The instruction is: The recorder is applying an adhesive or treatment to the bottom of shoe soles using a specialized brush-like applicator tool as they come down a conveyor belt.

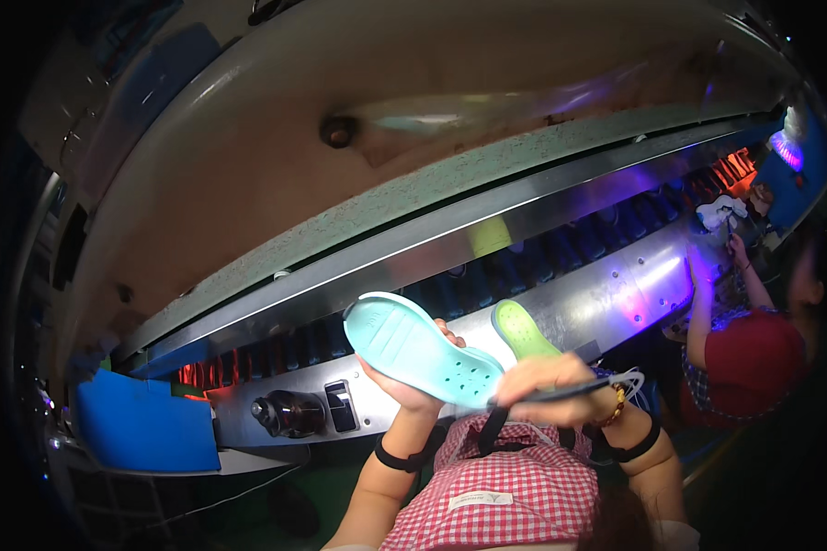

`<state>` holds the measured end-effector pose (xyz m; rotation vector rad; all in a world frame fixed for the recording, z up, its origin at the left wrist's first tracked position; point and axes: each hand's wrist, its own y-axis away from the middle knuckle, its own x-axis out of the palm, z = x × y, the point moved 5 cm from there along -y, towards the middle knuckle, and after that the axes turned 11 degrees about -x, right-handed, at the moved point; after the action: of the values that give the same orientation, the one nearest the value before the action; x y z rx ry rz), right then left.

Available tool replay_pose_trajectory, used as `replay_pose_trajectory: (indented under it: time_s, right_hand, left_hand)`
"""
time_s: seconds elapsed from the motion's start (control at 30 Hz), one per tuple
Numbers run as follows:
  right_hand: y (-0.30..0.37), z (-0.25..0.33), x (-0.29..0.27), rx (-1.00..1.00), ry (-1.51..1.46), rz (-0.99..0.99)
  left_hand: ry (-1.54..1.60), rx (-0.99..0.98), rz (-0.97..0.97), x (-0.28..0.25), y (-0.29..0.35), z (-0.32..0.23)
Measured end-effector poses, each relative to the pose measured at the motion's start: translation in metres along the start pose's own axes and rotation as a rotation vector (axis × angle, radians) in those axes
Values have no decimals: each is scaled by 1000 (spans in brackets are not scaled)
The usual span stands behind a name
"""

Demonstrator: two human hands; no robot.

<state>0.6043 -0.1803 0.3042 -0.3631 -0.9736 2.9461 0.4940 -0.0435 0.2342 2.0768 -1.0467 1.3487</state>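
My left hand [397, 387] is closed round the edge of a light turquoise shoe sole [395, 335], its holed end tilted toward my right hand. My right hand [547, 381] is closed on a long dark-handled tool [560, 393], partly smeared by motion, so its kind does not show. The tool's tip end is at the holed end of the turquoise sole; whether they touch I cannot tell. Just beyond my right hand, a green shoe sole [521, 329] lies on the metal ledge [583, 308], its near part hidden by that hand.
On the ledge at left stand a dark bottle [289, 413] and a flat dark rectangular object [342, 406]. Behind runs a conveyor [560, 253] with dark slats and a yellow-green piece [490, 236]. A blue panel [142, 422] stands at left. At right, a co-worker in red [753, 358] works.
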Motion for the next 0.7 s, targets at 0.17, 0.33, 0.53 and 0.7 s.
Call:
replay_pose_trajectory:
  time_s: [0.17, 0.33, 0.53, 0.7]
  right_hand:
    - [1, 4, 8, 0, 26, 100]
    - [5, 1, -18, 34, 178, -105]
    - [11, -11, -5, 104, -97, -20]
    - [26, -38, 3, 404, -696, -516]
  left_hand:
    - [-56, 82, 122, 21, 1, -16]
    - [53, 75, 50, 29, 1, -18]
    - [-85, 58, 59, 33, -1, -24]
    - [-152, -68, -96, 42, 7, -3]
